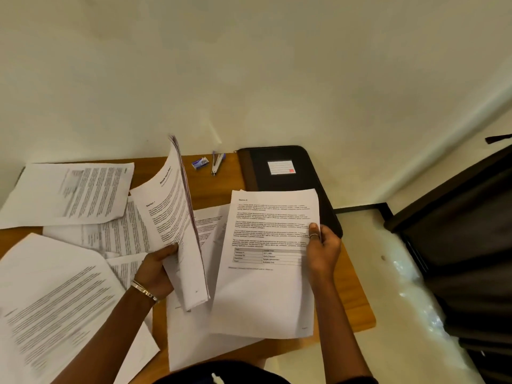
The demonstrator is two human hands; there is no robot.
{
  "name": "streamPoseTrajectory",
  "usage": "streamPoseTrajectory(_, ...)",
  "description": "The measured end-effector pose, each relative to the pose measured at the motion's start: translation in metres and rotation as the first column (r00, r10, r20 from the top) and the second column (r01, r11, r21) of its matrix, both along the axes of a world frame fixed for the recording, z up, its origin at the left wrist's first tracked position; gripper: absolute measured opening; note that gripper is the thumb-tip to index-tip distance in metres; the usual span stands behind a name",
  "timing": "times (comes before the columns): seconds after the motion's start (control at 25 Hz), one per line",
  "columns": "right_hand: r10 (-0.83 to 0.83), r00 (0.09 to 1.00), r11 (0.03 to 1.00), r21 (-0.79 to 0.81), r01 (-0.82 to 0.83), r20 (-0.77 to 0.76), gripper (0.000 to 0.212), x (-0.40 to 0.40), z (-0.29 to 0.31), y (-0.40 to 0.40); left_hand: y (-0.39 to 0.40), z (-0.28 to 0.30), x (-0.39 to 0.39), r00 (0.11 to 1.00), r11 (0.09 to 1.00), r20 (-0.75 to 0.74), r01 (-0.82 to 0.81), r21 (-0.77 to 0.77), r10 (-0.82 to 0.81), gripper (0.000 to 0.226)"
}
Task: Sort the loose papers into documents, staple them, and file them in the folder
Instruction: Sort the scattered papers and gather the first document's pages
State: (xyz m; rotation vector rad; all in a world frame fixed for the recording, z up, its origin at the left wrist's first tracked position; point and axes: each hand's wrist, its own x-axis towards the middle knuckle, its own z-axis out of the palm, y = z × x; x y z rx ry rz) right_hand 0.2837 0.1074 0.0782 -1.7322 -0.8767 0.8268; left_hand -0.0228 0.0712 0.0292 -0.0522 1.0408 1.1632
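While loose white printed sheets lie fanned across the left half of the small brown wooden table, a person seated at its near edge holds paper in both hands. At 9 o'clock one sheet lies flat against the far-left corner, with more overlapping pages beneath it; at 7 o'clock a large blurred page fills the near-left foreground, overhanging the table edge.

The left hand, a metal bangle at its wrist, grips a thick sheaf of white printed pages tilted up on edge, its top curling toward 12 o'clock and its bottom corner touching the sheets below. Its front page shows dense paragraphs under a heading too blurred to read.

Just right of centre, the right hand pinches the right margin of a single white page, thumb on top with a ring, fingers curled behind. That page carries a short heading, five text blocks and a small table; it hangs over further flat sheets at 6 o'clock and covers the near-left corner of the black zip-around folder with a white label, which lies shut at 1 o'clock, overhanging the table's far-right edge.

Between sheaf and folder, at 12 o'clock, lie a small blue-and-white staple box and, just beside it, a blue-handled metal stapler, both apart from the papers. At 3 o'clock dark furniture stands on the pale floor.
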Motion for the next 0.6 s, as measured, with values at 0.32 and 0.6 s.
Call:
streamPoseTrajectory(0.32,0.083,0.984,0.995,-0.04,-0.09,-0.156,0.019,-0.029,-0.006,0.001,0.01,0.019,0.034,0.958,0.968,-0.207,0.225,0.107,-0.2,0.033)
streamPoseTrajectory(0.6,0.146,0.952,0.983,-0.068,-0.17,-0.269,0.014,-0.016,0.01,0.008,0.001,0.023,0.046,0.571,0.895,-0.755,0.442,-0.05,-0.324,0.027)
